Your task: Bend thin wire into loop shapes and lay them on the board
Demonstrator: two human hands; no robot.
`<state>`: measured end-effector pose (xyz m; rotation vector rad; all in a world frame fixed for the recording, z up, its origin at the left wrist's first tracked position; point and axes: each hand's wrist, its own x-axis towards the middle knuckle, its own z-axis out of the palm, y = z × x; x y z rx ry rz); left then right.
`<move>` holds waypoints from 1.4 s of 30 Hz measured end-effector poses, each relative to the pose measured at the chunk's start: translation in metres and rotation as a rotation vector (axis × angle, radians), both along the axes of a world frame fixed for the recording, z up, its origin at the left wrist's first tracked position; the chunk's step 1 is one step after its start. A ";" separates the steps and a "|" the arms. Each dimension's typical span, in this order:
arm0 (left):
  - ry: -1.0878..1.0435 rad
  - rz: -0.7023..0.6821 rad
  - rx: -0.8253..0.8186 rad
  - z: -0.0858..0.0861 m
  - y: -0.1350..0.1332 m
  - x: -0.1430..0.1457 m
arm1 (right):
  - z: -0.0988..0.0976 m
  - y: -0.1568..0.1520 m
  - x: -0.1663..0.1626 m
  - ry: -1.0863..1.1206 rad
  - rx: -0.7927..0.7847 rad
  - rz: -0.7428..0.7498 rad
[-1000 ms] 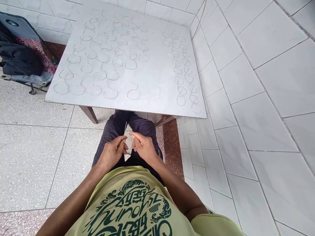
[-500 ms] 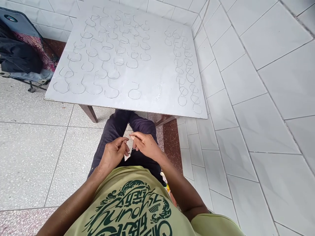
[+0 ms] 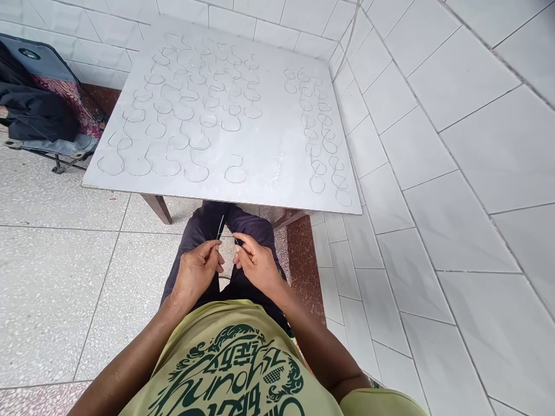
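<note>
My left hand (image 3: 202,267) is closed in a pinch above my lap, with a thin wire (image 3: 221,227) sticking up past its fingertips toward the table. Level with it, a short gap away, my right hand (image 3: 256,264) pinches too; a short bit of thin wire shows at its fingertips. Whether both hands hold one and the same wire I cannot tell. Many bent wire pieces lie on the white tabletop (image 3: 269,144). A single S-shaped wire (image 3: 236,173) sits near its front edge, and rows of looped wires (image 3: 318,184) run down the right side.
The table's front edge is just beyond my knees, with a wooden leg (image 3: 156,208) under its left part. A tiled wall (image 3: 411,173) closes off the right side. At the far left stands a folding chair (image 3: 56,63) with dark cloth on it.
My hands have moved slightly apart, and the wire now points up from my left fingertips. The whole view has shifted a little, with the table lower in it.
</note>
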<state>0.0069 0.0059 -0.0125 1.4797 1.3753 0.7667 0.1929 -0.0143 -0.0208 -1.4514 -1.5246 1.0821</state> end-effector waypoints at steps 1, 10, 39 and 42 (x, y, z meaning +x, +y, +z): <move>0.006 -0.005 0.005 0.000 0.000 0.000 | -0.001 0.001 0.000 -0.011 0.007 0.004; 0.052 -0.034 0.063 0.000 0.001 0.000 | -0.006 0.000 -0.010 0.057 0.048 -0.104; 0.153 0.018 -0.060 -0.017 0.005 -0.026 | 0.039 0.037 0.052 0.010 0.146 -0.206; 0.236 0.072 -0.093 -0.055 0.012 -0.045 | 0.069 0.068 0.088 -0.104 0.193 -0.226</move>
